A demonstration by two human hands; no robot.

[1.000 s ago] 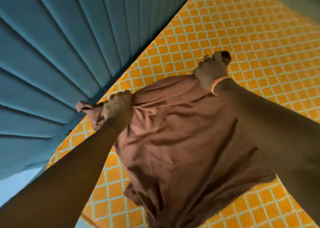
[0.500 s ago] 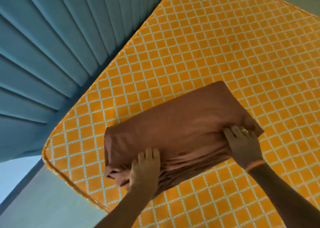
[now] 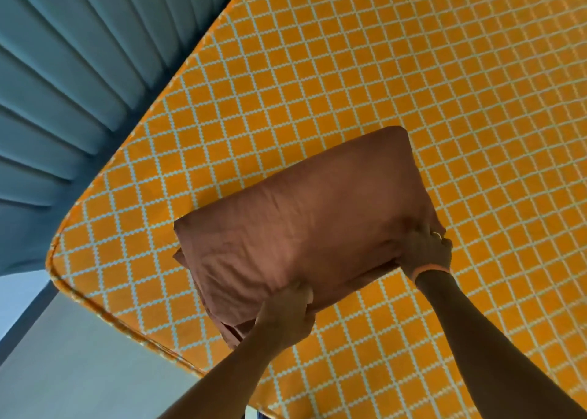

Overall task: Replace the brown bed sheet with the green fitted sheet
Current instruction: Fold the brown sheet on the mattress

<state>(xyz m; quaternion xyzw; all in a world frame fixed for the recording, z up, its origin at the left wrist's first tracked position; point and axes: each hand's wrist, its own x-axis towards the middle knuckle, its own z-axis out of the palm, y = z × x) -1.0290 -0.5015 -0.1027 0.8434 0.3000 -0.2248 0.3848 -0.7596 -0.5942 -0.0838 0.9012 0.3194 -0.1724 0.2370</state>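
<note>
**Folding the brown sheet on the bare mattress**

Lying folded into a thick rectangular bundle, the brown bed sheet (image 3: 301, 231) rests on the orange mattress (image 3: 413, 85), near the mattress corner that sits closest to the headboard. Half a second ago the bundle was looser, with wrinkled layers spilling along its near edge; now that edge is tucked in and the top face is smoother. A second ago the sheet was hanging open, lifted by both fists.

At the bundle's near corner, the left hand (image 3: 282, 318) grips the layered fabric, fingers curled over the edge, where earlier they lay flat on top. At the bundle's other near corner, the right hand (image 3: 425, 250) holds the fold with fingers wrapped onto the cloth. A ring (image 3: 437, 235) shows on one finger and an orange wristband (image 3: 430, 269) circles that wrist.

Beyond the mattress's far edge stands the blue channelled headboard (image 3: 79, 69). Beside the mattress corner, pale floor (image 3: 79, 355) shows.

No writing or labels can be read anywhere.
</note>
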